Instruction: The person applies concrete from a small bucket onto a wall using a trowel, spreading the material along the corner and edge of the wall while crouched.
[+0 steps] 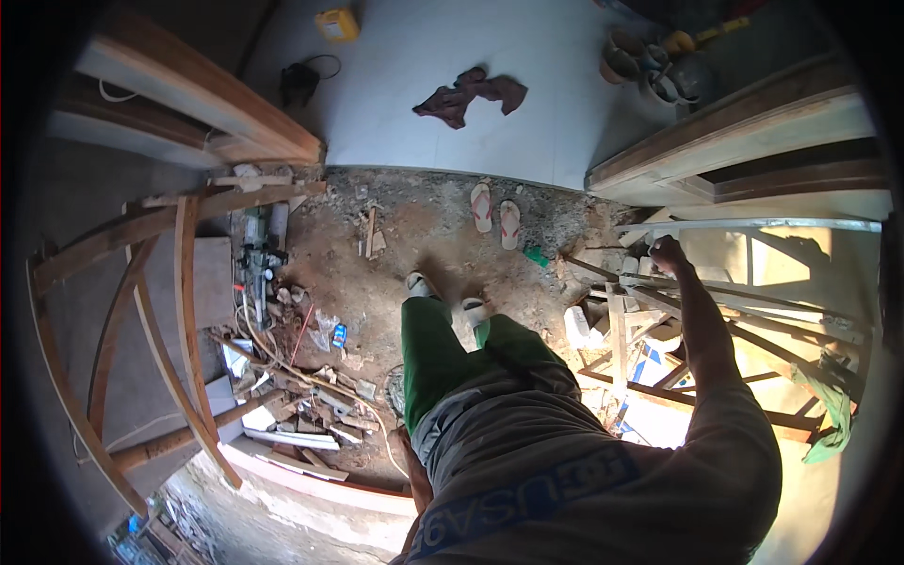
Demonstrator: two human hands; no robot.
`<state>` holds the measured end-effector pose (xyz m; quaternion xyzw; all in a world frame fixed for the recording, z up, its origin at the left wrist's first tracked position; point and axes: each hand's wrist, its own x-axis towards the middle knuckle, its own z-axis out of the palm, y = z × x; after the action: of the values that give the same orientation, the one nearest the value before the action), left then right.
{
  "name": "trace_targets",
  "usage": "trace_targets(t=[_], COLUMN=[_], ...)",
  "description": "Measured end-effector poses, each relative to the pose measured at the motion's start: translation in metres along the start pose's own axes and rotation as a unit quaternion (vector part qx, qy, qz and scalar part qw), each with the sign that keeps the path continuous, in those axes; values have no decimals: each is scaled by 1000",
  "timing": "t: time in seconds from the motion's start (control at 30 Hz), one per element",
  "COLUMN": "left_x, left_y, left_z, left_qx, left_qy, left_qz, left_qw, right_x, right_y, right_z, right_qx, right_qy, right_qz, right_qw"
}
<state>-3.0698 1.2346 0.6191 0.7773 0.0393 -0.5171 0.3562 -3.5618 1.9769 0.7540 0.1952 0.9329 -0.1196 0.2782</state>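
My right arm reaches out to the right, and my right hand (668, 255) is closed at the end of the stacked wood. Just beyond its fingers shows a small whitish piece (663, 232); what the fingers hold I cannot make out. A long pale bar (782, 224) runs from beside the hand to the right wall. Below the hand, wooden sticks (659, 299) lie across a wooden frame (618, 339). On the left, my left arm (416, 471) hangs close by my body, its fingers hidden.
Flip-flops (495, 216) lie ahead by the pale floor, where a dark cloth (469, 96) rests. A wooden trestle (184, 311) stands at left, near a power tool (259, 259) and scrap wood (330, 414). Buckets (659, 80) sit far right; a green cloth (833, 419) hangs right.
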Motion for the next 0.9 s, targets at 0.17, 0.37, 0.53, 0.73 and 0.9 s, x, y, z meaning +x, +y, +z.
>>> trace_targets(t=[0.17, 0.37, 0.53, 0.73, 0.9], left_x=[-14, -30, -32, -33, -57], left_y=[-43, -79, -71, -29, -29], left_z=[111, 266, 368, 461, 529], left_qx=[61, 88, 68, 1, -26], left_qy=[-34, -62, -49, -28, -38], left_qz=[-25, -58, -71, -37, -35], left_qw=[997, 992, 994, 999, 998], right_x=[13, 13, 9, 87, 198], right_y=[14, -11, -106, -257, -314], right_z=[-26, -39, -3, 4, -49], right_qx=[-30, 143, 125, 216, 154], right_qy=[39, 29, -43, -59, -74], right_qz=[26, 241, 310, 186, 120], right_qw=[998, 959, 942, 957, 978])
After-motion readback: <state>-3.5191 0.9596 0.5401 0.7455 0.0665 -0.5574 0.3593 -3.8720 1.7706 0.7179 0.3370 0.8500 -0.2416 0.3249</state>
